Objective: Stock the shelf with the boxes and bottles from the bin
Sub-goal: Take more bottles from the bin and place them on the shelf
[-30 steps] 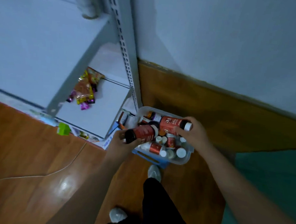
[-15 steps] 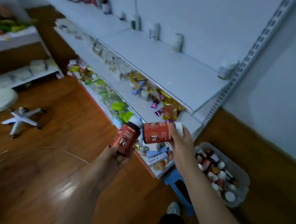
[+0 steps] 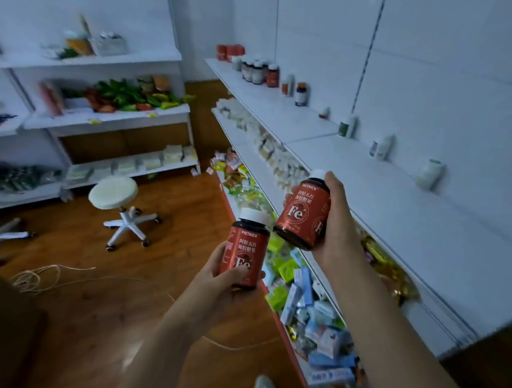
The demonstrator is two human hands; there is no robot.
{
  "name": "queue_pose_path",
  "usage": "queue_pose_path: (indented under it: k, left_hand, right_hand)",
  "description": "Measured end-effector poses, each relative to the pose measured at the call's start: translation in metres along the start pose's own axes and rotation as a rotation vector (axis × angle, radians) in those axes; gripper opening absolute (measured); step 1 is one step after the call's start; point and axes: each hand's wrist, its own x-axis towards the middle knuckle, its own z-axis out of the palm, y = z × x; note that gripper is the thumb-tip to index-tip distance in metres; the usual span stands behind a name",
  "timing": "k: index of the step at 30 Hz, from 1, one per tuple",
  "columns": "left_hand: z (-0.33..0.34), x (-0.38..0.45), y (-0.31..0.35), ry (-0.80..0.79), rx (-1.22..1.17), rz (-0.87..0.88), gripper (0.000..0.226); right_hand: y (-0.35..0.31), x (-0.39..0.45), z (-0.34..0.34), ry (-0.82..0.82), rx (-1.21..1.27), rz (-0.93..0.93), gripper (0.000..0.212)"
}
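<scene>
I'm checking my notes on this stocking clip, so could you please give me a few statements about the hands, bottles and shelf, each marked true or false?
1. The left hand grips a red-labelled bottle. True.
2. The right hand is empty. False: it holds a second red bottle.
3. Both bottles have white caps. True.
4. The two bottles already stand on the top shelf. False: both are held in the air in front of it.
5. A white stool stands on the wooden floor. True.
</scene>
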Motion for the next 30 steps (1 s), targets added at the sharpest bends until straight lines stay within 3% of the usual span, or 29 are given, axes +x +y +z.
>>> queue_pose_path:
  k: [3, 7, 10, 15, 22, 30]
  left_hand:
    - [-0.006, 0.045, 0.026, 0.039, -0.005, 0.047, 0.063]
    - [-0.008, 0.117, 0.066, 0.048, -0.005, 0.107, 0.087]
    - [-0.011, 0.167, 0.096, 0.094, -0.002, 0.135, 0.089]
    - [-0.030, 0.233, 0.118, 0.205, -0.025, 0.141, 0.059]
    - [-0.080, 0.319, 0.131, 0.303, -0.045, 0.050, 0.054]
    - [-0.170, 0.458, 0.197, 0.270, 0.024, 0.057, 0.041]
  right_hand:
    - [-0.015, 0.049, 0.018, -0.051, -0.004, -0.002, 0.060]
    - [-0.042, 0.121, 0.038, -0.113, -0.015, -0.019, 0.055]
    - [-0.063, 0.174, 0.055, -0.130, -0.038, -0.023, 0.053]
    - [-0.078, 0.255, 0.076, -0.137, -0.101, -0.021, 0.063]
    - [-0.051, 0.362, 0.098, -0.077, -0.145, 0.039, 0.060]
    - [-0.027, 0.496, 0.168, -0.011, -0.186, -0.037, 0.043]
